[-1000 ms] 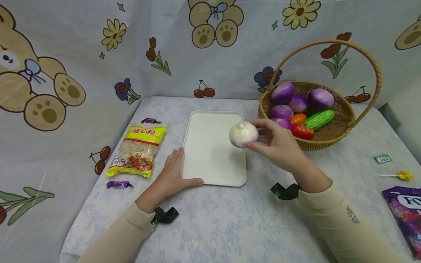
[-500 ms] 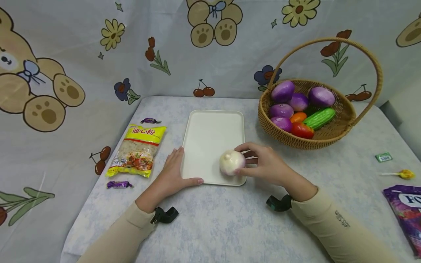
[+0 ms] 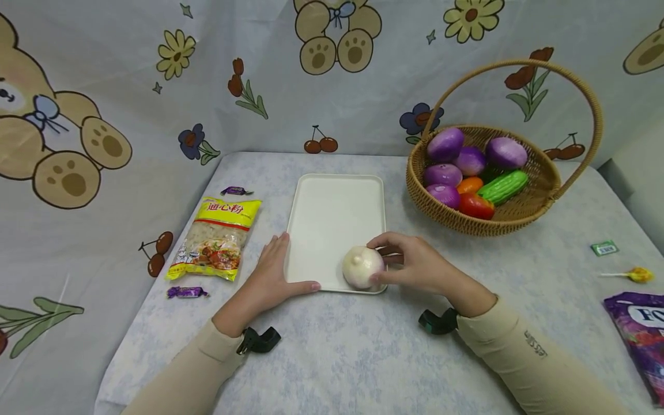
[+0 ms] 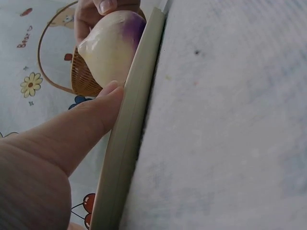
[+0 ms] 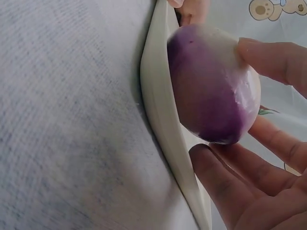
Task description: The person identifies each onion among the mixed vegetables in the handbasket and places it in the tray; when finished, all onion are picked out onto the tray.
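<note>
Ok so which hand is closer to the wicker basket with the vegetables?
The right hand. It holds the onion on the near right corner of the tray, just in front of the basket. The left hand rests at the tray's left edge, farther away.

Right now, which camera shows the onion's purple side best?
The right wrist view: the onion fills the frame, purple face toward the lens. The head view shows only its pale top; the left wrist view catches just a purple patch.

Head overview, two close wrist views

Bright, even light, soft faint shadows; wide-angle edge bending, blurred wrist close-ups.
</note>
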Demonstrator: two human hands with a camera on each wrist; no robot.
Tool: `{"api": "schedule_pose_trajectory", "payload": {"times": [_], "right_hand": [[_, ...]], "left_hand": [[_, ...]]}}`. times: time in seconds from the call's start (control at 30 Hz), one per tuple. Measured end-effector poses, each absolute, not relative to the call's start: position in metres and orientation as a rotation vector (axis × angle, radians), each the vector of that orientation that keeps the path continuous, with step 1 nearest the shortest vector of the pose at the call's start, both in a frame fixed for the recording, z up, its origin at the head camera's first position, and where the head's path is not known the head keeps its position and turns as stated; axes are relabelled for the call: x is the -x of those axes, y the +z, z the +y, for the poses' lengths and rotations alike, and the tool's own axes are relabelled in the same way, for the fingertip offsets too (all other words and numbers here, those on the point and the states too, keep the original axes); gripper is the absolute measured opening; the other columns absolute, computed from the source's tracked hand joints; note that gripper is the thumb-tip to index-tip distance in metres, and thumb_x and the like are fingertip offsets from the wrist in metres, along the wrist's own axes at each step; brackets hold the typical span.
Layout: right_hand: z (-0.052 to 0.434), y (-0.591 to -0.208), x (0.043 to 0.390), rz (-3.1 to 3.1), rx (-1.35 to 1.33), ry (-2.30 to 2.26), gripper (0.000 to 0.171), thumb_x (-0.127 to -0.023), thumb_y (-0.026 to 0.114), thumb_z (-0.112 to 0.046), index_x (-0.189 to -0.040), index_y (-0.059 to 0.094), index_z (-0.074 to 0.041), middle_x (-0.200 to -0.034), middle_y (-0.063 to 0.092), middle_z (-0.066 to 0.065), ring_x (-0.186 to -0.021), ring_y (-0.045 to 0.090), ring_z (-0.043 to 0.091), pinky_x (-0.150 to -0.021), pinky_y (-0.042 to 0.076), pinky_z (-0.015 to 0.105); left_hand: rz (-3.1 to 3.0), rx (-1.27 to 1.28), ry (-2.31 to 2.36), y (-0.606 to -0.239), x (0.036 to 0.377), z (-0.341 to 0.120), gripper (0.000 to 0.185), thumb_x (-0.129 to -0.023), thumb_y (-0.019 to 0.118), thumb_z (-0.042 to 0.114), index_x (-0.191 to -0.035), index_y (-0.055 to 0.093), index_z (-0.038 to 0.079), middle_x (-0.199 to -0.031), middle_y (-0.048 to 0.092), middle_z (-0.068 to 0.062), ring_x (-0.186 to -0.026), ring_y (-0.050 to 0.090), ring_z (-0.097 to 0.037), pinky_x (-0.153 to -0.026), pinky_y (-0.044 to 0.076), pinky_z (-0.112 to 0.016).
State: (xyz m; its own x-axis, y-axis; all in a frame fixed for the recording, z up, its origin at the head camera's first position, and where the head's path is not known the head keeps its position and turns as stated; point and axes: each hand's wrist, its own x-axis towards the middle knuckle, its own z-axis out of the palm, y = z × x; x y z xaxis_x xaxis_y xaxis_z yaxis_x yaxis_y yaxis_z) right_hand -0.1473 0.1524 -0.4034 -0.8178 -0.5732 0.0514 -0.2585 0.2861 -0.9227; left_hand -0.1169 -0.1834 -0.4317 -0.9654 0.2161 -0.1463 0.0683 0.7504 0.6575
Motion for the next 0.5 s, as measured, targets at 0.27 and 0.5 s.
{"api": "schedule_pose_trajectory", "payload": {"times": [0.27,0.5], "right_hand": [[0.1568,-0.3986,0.1467,2.282,0.716,-1.539,0.058,-0.082,0.094,-0.011,-0.131,0.065,0.002,-0.131,0.065,0.015,-0.120,0.065,0.035,-0.103,0.052,0.049],[0.1598,-0.3949,0.1473,2.336,0.758,-1.521,0.060,-0.082,0.094,-0.013,-0.131,0.065,0.004,-0.130,0.067,0.016,-0.119,0.066,0.036,-0.102,0.051,0.053]], "left_hand": [[2.747,-0.245,1.005,-0.4326,0.1169,-0.1830,0.141,-0.076,0.087,0.068,-0.168,0.005,-0.001,-0.173,0.005,-0.021,-0.158,-0.004,-0.036,-0.124,0.007,-0.059],[2.748,-0.245,1.007,-0.4325,0.1165,-0.1836,0.142,-0.075,0.086,0.070,-0.168,0.005,0.000,-0.173,0.005,-0.020,-0.158,-0.004,-0.036,-0.124,0.007,-0.060]]}}
